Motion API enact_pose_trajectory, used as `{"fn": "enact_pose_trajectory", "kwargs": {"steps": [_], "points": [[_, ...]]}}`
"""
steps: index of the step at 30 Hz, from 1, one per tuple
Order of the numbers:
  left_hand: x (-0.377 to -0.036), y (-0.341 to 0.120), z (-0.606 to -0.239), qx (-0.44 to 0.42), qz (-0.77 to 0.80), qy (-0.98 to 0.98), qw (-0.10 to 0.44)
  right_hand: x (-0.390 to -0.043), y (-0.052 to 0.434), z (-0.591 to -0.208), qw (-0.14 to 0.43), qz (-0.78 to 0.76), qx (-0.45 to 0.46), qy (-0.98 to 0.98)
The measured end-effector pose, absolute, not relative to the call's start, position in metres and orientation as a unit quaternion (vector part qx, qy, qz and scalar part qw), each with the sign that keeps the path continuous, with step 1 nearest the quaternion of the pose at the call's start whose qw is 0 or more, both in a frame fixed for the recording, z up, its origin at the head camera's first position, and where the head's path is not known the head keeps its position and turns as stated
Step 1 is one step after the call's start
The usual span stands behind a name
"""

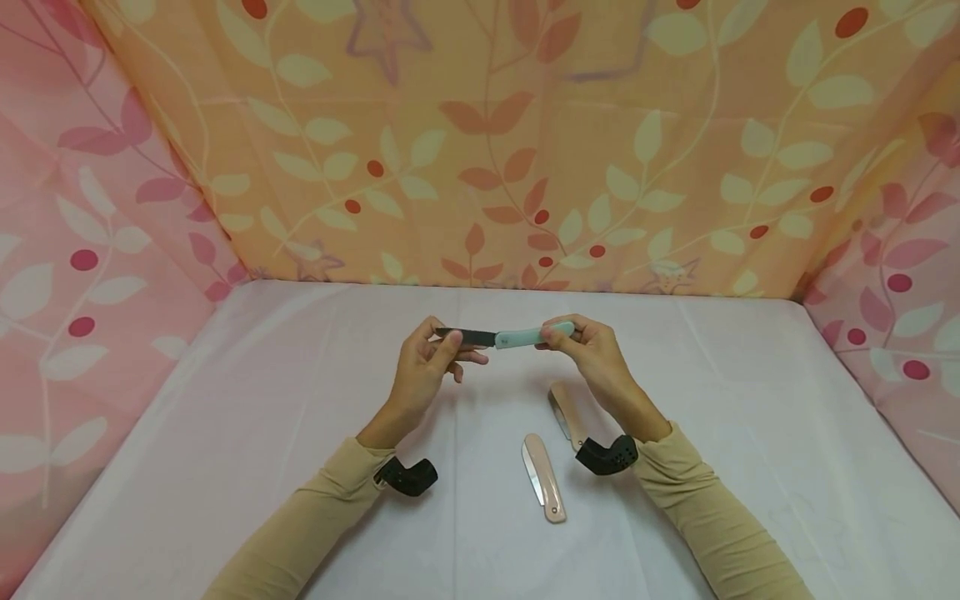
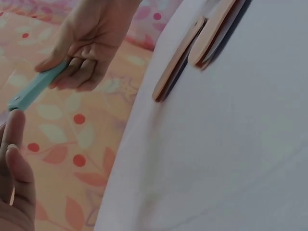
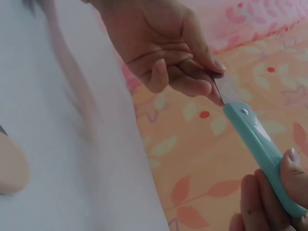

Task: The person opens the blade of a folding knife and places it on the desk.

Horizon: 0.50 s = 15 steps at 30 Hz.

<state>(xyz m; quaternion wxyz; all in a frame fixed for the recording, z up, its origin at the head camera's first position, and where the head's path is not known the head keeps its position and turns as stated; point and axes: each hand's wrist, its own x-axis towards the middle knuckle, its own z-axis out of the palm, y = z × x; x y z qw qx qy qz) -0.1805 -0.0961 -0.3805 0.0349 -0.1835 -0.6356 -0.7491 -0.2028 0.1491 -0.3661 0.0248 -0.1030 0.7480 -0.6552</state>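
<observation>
Between both hands point(image 1: 420, 371), unlabelled teal knife point(image 1: 534, 336)

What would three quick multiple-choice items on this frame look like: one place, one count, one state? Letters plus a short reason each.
1. Where are the two pink folding knives?
A. On the white table cover, below the hands
B. In the left hand
C. Against the back curtain

2. How many folding knives are in view?
A. One
B. Two
C. Three

3. What is the state of the teal knife?
A. Folded shut on the table
B. Opened out, held between both hands
C. Opened out, lying on the table

Answers:
1 A: both lie on the table cover near the wrists.
2 C: two pink ones lie there and a teal one is held.
3 B: the left hand pinches its dark blade and the right hand grips its teal handle, above the table.
</observation>
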Motion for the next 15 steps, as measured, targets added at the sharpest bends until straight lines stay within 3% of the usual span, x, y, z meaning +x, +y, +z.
{"fn": "enact_pose_trajectory", "kwargs": {"steps": [15], "points": [[-0.1783,-0.0882,-0.3879,-0.155,-0.770,-0.615,0.064,-0.1997,0.1414,-0.3705,0.026,-0.696,-0.079,0.713]]}}
